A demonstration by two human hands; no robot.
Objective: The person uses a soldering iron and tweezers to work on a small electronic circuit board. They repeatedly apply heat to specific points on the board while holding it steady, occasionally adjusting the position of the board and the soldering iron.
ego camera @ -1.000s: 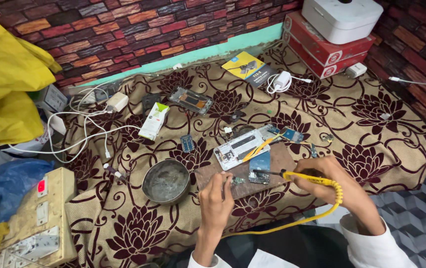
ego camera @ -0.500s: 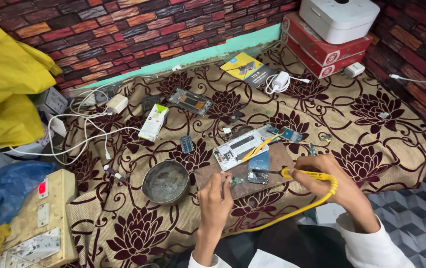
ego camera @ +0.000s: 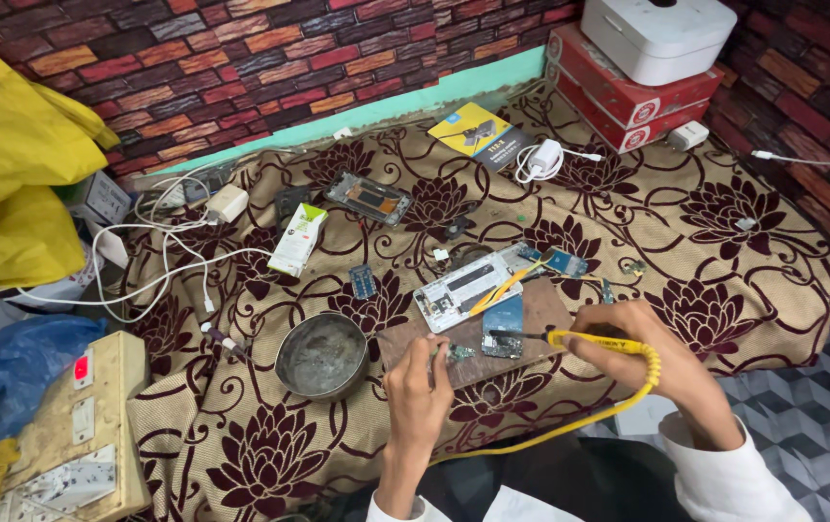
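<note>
My right hand (ego camera: 649, 350) grips a yellow-handled soldering iron (ego camera: 589, 340), its dark tip pointing left onto a small blue circuit board (ego camera: 504, 327). The board lies on a brown wooden slab (ego camera: 521, 350). My left hand (ego camera: 418, 387) pinches a small green component (ego camera: 457, 353) at the slab's near left edge. Just beyond the slab lies an opened white phone body (ego camera: 463, 286) with yellow tweezers (ego camera: 497, 290) across it. The iron's yellow cord (ego camera: 570, 430) curls back toward my lap.
A round metal bowl (ego camera: 321, 356) sits left of the slab. Scattered on the patterned cloth (ego camera: 744, 251): a phone frame (ego camera: 369, 198), a white tube box (ego camera: 299, 240), white charger (ego camera: 543, 157), cables. A switchboard (ego camera: 67, 430) lies near left; red boxes (ego camera: 628, 97) at back right.
My right hand has shifted the soldering iron slightly left, bringing its tip onto the blue board. My left hand stays at the slab's near edge.
</note>
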